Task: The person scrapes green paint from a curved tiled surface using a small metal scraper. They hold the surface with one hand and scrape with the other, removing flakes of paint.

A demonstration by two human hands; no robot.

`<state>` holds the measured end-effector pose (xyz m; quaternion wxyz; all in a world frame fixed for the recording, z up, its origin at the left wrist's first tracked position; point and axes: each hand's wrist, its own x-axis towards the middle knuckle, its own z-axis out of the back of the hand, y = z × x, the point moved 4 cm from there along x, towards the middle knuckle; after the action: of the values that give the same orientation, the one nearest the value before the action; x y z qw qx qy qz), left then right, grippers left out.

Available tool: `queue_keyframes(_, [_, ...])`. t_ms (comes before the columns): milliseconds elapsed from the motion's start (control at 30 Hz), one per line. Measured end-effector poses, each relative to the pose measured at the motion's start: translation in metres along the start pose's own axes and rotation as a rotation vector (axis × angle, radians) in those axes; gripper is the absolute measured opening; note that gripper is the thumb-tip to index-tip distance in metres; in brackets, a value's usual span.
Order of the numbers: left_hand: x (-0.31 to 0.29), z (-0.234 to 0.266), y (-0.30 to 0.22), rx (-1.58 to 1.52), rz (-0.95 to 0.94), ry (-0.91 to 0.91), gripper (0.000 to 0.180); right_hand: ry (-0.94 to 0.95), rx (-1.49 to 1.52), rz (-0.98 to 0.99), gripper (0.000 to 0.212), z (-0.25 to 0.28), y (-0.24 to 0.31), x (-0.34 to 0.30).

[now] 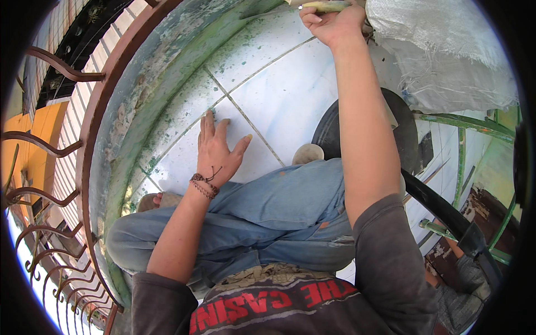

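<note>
Sunlit white tiled floor (green-stained near its edge) meets a curved parapet topped by rust-brown iron railing.

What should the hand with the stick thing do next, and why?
Probably draw the pale tool back along the curved wall's base. The right hand grips it at the far end of the floor, where green stains speckle the white tiles. The left hand is pressed flat on the tiles, propping the person.
</note>
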<state>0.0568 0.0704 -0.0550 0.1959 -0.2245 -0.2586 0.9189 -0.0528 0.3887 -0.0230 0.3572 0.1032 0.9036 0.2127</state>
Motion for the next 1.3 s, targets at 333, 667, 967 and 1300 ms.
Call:
queue_keyframes(333, [-0.001, 0.002, 0.000, 0.073, 0.005, 0.006, 0.060, 0.094, -0.019, 0.089, 0.052, -0.007, 0.021, -0.008])
queue_keyframes(667, [0.001, 0.002, -0.001, -0.022, 0.003, 0.009, 0.062, 0.092, -0.070, 0.085, 0.057, -0.008, 0.007, 0.001])
queue_keyframes(967, [0.000, 0.004, -0.004, 0.006, 0.005, 0.027, 0.061, 0.141, -0.008, 0.073, 0.053, 0.005, 0.014, 0.016])
queue_keyframes(1300, [0.008, 0.020, -0.003, -0.161, -0.024, -0.122, 0.055, 0.317, -0.108, -0.099, 0.030, 0.010, -0.028, -0.039])
